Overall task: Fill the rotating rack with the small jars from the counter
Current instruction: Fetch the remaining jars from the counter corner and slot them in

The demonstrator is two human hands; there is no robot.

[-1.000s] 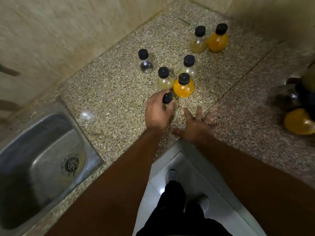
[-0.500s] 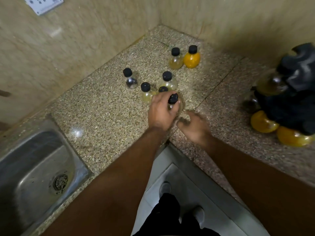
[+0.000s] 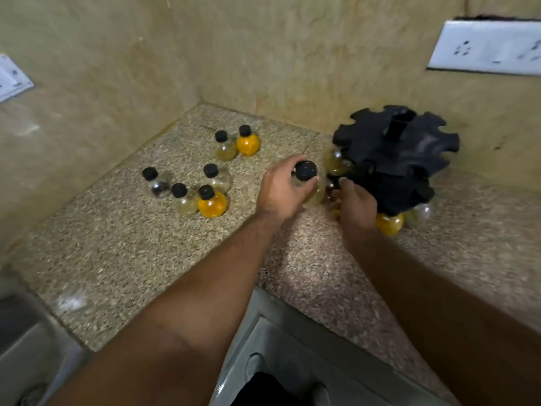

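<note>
In the head view, the person is carrying one small jar (image 3: 306, 170) across the granite counter (image 3: 117, 244) toward the black rotating rack (image 3: 392, 159) in the corner by the wall. The left hand (image 3: 278, 190) is grasping this jar, fingers curled around its pale yellow body with the black cap sticking up above them. It is hanging just beside the rack's near edge, not yet seated in any slot.

The right hand (image 3: 355, 206) is reaching in against the rack's lower tier. Its fingertips are hidden behind the hand, so whether it is gripping anything cannot be told.

The rack is already bearing some jars: an orange one (image 3: 389, 224) and a clear one (image 3: 421, 212) low down, and a pale one (image 3: 336, 164) on the near side. Six loose jars (image 3: 212, 200) are waiting in a cluster well to the left.

The step in hand looks like delivery of the held jar. The next move is probably calling for an empty notch turned to face the person and the rack held steady, so that the neck slides in under its cap without knocking the neighbouring jars.
</note>
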